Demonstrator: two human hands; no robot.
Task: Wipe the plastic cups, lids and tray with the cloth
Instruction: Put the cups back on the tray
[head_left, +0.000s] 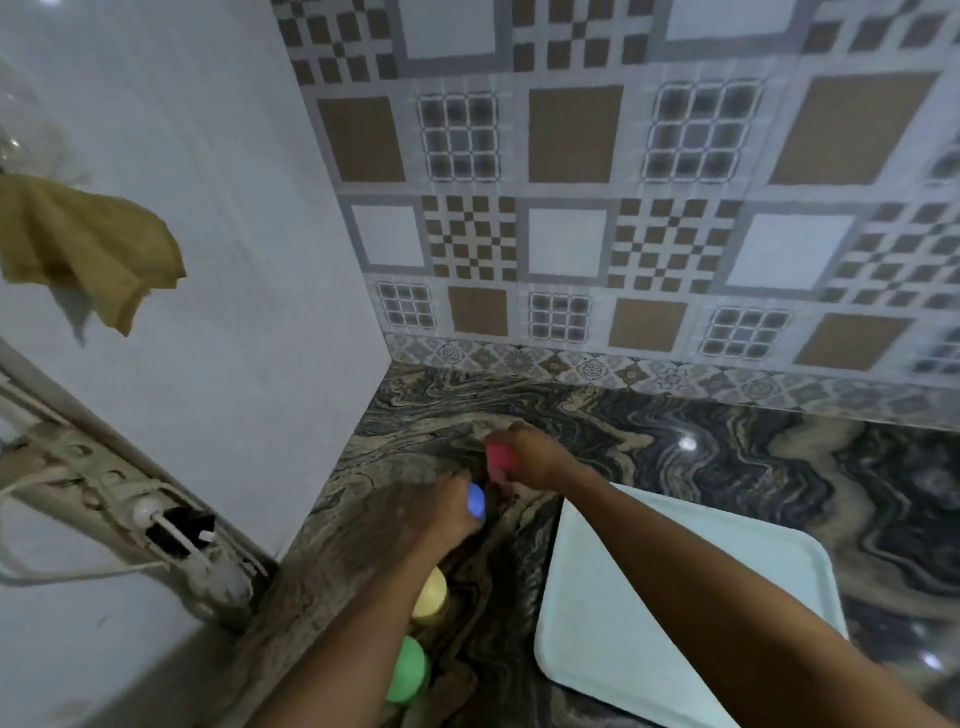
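My left hand (449, 512) grips a blue plastic cup (476, 500) on the marbled counter, near the wall corner. Just beyond it my right hand (535, 457) grips a red cup (500, 456). A yellow cup (431, 595) and a green cup (409, 670) stand on the counter under my left forearm, partly hidden by it. The pale blue tray (649, 597) lies flat to the right, with my right forearm crossing over its left corner. A mustard-yellow cloth (88, 249) hangs on the white wall at far left. No lids are visible.
Patterned tiles cover the back wall (623, 208), and a white wall (249, 260) closes the left side. A socket strip with a plug and cable (156, 514) runs along the lower left wall. The marbled counter (779, 467) stretches to the right.
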